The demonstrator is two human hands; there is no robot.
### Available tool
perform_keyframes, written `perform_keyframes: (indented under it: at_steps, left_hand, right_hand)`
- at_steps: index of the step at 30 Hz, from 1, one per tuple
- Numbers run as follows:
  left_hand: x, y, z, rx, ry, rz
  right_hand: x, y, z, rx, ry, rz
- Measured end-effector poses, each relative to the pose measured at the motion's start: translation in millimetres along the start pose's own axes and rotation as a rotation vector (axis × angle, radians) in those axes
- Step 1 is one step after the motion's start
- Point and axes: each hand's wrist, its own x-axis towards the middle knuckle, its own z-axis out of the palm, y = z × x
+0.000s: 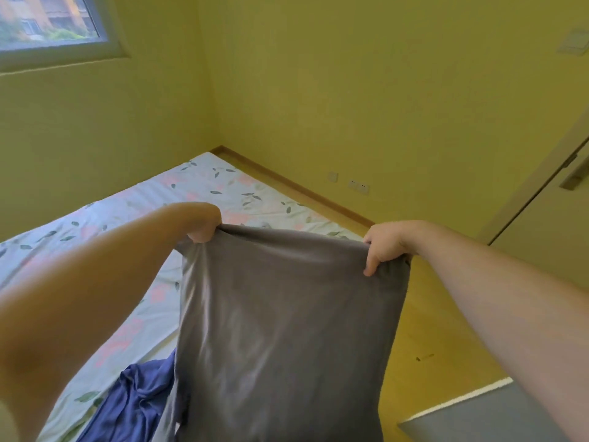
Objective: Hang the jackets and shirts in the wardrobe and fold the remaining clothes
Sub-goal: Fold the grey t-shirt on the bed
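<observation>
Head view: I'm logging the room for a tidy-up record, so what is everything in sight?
grey garment: one, grey, held up above the bed's edge
blue garment: one, blue, crumpled on the bed, lower left
bed sheet: one, white with pink flowers and green leaves, left
window: one, white frame, top left
wall plates: three, pale, low on the right wall
switch: one, pale, high on the right wall
door: one, pale, right edge
handle: one, metal, on the door
mat: one, grey, on the floor, lower right
floor: one, yellow wood, right of the bed
left hand: one, grip on the grey garment's top left corner
right hand: one, grip on its top right corner
</observation>
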Motion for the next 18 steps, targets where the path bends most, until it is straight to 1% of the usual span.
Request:
perform_keyframes:
  at_steps: [1, 3, 5, 8, 10, 13, 16, 18]
  left_hand:
    - [18, -4, 0, -0.062, 0.043, -0.015]
    - [52, -12, -2, -0.157, 0.133, -0.055]
    - [84, -20, -5, -0.262, 0.231, -0.103]
    - [127, -34, -14, -0.446, 0.449, -0.192]
    - [149, -46, -29, -0.561, 0.605, -0.255]
    - [167, -63, -59, -0.685, 0.812, -0.329]
    - [172, -74, -70, -0.752, 0.977, -0.328]
    - [173, -75, -61, -0.736, 1.058, -0.296]
  right_hand:
    - [17, -2, -5, -0.071, 0.112, -0.027]
    - [51, -6, -15, -0.134, 0.284, -0.042]
    - [83, -9, -25, -0.089, 0.405, -0.006]
    - [123, -14, -47, -0.024, 0.632, 0.057]
    - [138, -18, -68, -0.061, 0.806, 0.065]
    - [149, -26, -99, -0.122, 1.024, 0.041]
    - [154, -32, -118, -0.148, 1.172, -0.005]
    - [157, -33, -118, -0.186, 1.199, -0.049]
